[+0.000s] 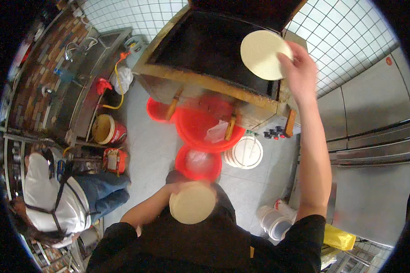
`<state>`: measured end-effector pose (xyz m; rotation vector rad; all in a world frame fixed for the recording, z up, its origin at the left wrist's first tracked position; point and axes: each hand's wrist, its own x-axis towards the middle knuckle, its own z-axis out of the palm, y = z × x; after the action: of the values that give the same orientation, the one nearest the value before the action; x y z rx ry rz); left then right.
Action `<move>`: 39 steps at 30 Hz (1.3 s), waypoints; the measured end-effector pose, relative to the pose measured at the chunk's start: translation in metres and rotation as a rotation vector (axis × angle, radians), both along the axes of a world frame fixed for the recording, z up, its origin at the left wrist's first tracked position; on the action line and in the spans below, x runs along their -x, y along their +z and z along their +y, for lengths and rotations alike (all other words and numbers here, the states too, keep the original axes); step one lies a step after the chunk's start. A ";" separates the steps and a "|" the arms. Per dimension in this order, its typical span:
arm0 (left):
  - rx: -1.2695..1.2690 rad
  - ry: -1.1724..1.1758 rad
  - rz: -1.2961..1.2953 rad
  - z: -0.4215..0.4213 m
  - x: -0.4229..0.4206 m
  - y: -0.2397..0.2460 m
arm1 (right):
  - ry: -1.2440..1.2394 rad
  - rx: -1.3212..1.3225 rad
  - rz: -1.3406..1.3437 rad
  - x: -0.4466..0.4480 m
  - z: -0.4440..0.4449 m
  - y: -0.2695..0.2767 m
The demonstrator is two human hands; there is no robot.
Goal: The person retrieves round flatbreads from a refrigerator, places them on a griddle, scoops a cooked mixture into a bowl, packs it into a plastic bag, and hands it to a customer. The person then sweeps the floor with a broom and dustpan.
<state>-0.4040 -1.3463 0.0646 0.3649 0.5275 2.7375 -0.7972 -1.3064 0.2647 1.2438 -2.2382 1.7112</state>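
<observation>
A single flat, pale round of dough [262, 54] is pinched at its right edge by my right hand [299, 68], held over the right side of a dark rectangular griddle [205, 46]. Close to my body, my left hand [177, 187] holds a stack of similar pale dough rounds [192, 203]; its fingers are blurred and partly hidden by the stack. The griddle has a worn, yellowish-brown rim, and wooden-looking handles [231, 127] stick out from its front.
Below the griddle's front stand red plastic basins [205, 136] and a white lidded bucket [247, 152]. At left a person in a white top [61, 201] is by a metal rack. Steel cabinets [376, 102] line the right side. A yellow hose [118, 88] runs near a gas cylinder [135, 47].
</observation>
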 end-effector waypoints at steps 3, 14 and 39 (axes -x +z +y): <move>0.019 -0.105 -0.020 -0.037 0.016 -0.007 | -0.284 -0.521 -0.054 0.073 -0.072 -0.054; -0.020 -0.559 0.034 -0.227 0.066 0.003 | -0.714 -0.806 -0.116 0.093 -0.113 -0.145; -0.023 -0.645 0.098 -0.284 0.100 0.007 | 0.387 -0.584 -0.269 -0.258 -0.113 -0.023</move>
<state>-0.5035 -1.6303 0.0719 0.5640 0.3265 2.1112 -0.5393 -1.4191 0.2415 1.7437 -2.9611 1.4325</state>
